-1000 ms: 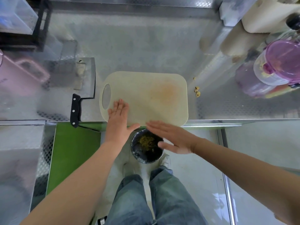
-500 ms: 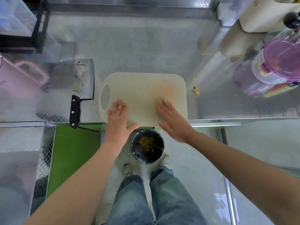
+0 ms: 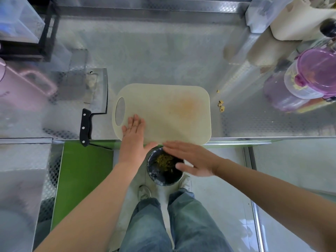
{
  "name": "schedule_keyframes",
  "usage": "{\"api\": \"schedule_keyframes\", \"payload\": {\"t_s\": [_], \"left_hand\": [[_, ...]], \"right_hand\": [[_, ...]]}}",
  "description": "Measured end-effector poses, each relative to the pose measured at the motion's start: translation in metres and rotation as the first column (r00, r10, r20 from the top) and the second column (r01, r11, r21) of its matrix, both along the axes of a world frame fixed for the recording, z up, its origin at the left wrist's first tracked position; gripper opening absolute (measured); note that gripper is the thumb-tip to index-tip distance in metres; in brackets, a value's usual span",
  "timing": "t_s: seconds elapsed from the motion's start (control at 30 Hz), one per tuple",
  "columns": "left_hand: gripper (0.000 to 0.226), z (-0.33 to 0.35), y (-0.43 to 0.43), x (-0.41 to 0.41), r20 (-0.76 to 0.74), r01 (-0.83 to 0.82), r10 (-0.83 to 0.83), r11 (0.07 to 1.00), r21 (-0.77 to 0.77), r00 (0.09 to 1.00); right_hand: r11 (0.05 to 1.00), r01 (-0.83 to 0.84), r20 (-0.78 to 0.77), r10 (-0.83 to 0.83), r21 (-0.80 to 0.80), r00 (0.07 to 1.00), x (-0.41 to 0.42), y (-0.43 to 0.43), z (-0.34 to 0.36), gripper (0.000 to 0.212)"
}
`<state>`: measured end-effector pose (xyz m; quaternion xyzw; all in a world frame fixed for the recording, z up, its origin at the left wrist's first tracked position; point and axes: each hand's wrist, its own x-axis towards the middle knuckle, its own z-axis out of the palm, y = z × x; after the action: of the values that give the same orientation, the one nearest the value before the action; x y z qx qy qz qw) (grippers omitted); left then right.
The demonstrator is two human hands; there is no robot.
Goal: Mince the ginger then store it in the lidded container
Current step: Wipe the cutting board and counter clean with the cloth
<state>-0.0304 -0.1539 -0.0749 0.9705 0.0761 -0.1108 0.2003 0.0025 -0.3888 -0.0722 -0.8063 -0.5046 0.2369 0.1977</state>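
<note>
A pale cutting board (image 3: 163, 113) lies on the steel counter, its near edge hanging over the counter's front. My left hand (image 3: 134, 137) presses flat on the board's near left corner, fingers straight. My right hand (image 3: 190, 159) is held flat with straight fingers just off the board's near edge, above a black bin (image 3: 161, 176) on the floor that holds yellowish scraps. A clear container with a purple lid (image 3: 312, 73) stands at the right, pale mince inside. A cleaver (image 3: 94, 100) with a black handle lies left of the board.
A few ginger bits (image 3: 221, 105) lie on the counter right of the board. A pink jug (image 3: 20, 88) is at the far left, a black rack (image 3: 36, 33) behind it. White containers (image 3: 294, 19) crowd the back right. My legs and shoes stand below the bin.
My right hand swept from the board's near right part back off its edge to above the bin. The left hand stayed pressed on the board.
</note>
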Motion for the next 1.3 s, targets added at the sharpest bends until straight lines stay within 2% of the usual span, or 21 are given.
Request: {"api": "schedule_keyframes", "payload": {"t_s": [0.1, 0.17, 0.23, 0.3, 0.33, 0.4, 0.47, 0.53, 0.6, 0.7, 0.83, 0.9, 1.0, 1.03, 1.1, 1.17, 1.2, 1.23, 1.3], "left_hand": [[0.093, 0.000, 0.000, 0.000, -0.007, -0.005, 0.005, 1.000, -0.021, 1.000], [0.093, 0.000, 0.000, 0.001, -0.011, -0.010, 0.010, 1.000, -0.019, 1.000], [0.093, 0.001, 0.000, 0.001, -0.019, -0.009, 0.008, 1.000, -0.017, 1.000], [0.093, 0.001, 0.000, 0.001, -0.012, -0.004, 0.004, 1.000, -0.018, 1.000], [0.093, 0.001, 0.000, 0.001, -0.008, -0.002, 0.002, 1.000, -0.017, 1.000], [0.093, 0.001, 0.000, 0.000, -0.003, -0.001, 0.001, 1.000, -0.023, 1.000], [0.095, 0.001, 0.001, 0.000, -0.015, 0.006, -0.006, 1.000, -0.031, 1.000], [0.100, 0.002, 0.004, -0.001, -0.038, 0.034, -0.035, 0.999, -0.022, 0.999], [0.103, 0.004, 0.008, -0.002, -0.061, 0.064, -0.065, 0.998, -0.018, 0.996], [0.093, 0.006, 0.010, 0.000, -0.083, 0.080, -0.081, 0.997, -0.008, 0.993], [0.090, 0.005, 0.009, 0.000, -0.063, 0.087, -0.086, 0.996, 0.015, 0.994], [0.090, 0.005, 0.008, -0.001, -0.074, 0.096, -0.093, 0.995, 0.033, 0.993], [0.090, 0.006, 0.009, -0.001, -0.081, 0.094, -0.091, 0.995, 0.040, 0.993], [0.089, 0.006, 0.008, 0.000, -0.082, 0.089, -0.086, 0.996, 0.031, 0.993], [0.089, 0.007, 0.008, 0.001, -0.097, 0.089, -0.087, 0.996, 0.016, 0.991], [0.089, 0.007, 0.009, 0.001, -0.106, 0.088, -0.086, 0.996, 0.011, 0.991], [0.089, 0.007, 0.009, 0.001, -0.106, 0.086, -0.085, 0.996, 0.011, 0.991], [0.089, 0.007, 0.009, 0.001, -0.108, 0.089, -0.087, 0.996, 0.011, 0.990], [0.089, 0.006, 0.009, 0.001, -0.109, 0.094, -0.092, 0.996, 0.011, 0.990]], "right_hand": [[0.960, 0.279, 0.067, -0.277, -0.017, 0.958, 0.035, 0.010, -0.004, 0.070], [0.934, 0.344, 0.118, -0.333, -0.094, 0.936, 0.047, 0.016, -0.009, 0.080], [0.977, 0.187, 0.130, -0.173, -0.106, 0.976, 0.035, 0.022, -0.012, 0.078], [0.999, -0.026, 0.074, 0.029, -0.034, 0.997, 0.010, 0.022, -0.008, 0.067], [0.998, -0.062, 0.032, 0.062, 0.010, 0.998, 0.004, 0.019, -0.005, 0.062], [0.996, 0.052, -0.015, -0.051, 0.075, 0.999, 0.019, 0.017, 0.002, 0.059], [0.970, 0.229, 0.034, -0.233, 0.086, 0.972, 0.046, 0.023, 0.000, 0.061], [0.942, 0.337, 0.079, -0.336, 0.009, 0.938, 0.071, 0.034, -0.004, 0.068], [0.934, 0.343, 0.109, -0.332, -0.102, 0.937, 0.075, 0.043, -0.010, 0.077], [0.983, 0.125, 0.165, -0.103, -0.131, 0.981, 0.043, 0.037, -0.015, 0.077], [0.976, -0.215, 0.031, 0.216, -0.010, 0.976, 0.007, 0.009, -0.004, 0.061], [0.985, -0.165, 0.010, 0.164, 0.047, 0.986, 0.012, 0.009, 0.003, 0.057], [0.983, 0.182, 0.062, -0.184, 0.036, 0.981, 0.032, 0.018, 0.000, 0.063], [0.978, 0.211, 0.073, -0.210, -0.003, 0.975, 0.033, 0.019, -0.003, 0.066], [0.999, 0.023, 0.071, -0.021, -0.040, 0.997, 0.019, 0.019, -0.007, 0.067], [0.982, -0.190, 0.001, 0.190, -0.013, 0.982, -0.001, 0.015, -0.007, 0.061], [0.978, -0.207, -0.019, 0.207, 0.013, 0.978, -0.004, 0.013, -0.005, 0.058], [0.989, -0.145, -0.012, 0.145, 0.036, 0.989, -0.003, 0.012, -0.004, 0.057], [0.993, 0.103, 0.040, -0.105, 0.049, 0.994, 0.003, 0.010, -0.003, 0.058]]}}
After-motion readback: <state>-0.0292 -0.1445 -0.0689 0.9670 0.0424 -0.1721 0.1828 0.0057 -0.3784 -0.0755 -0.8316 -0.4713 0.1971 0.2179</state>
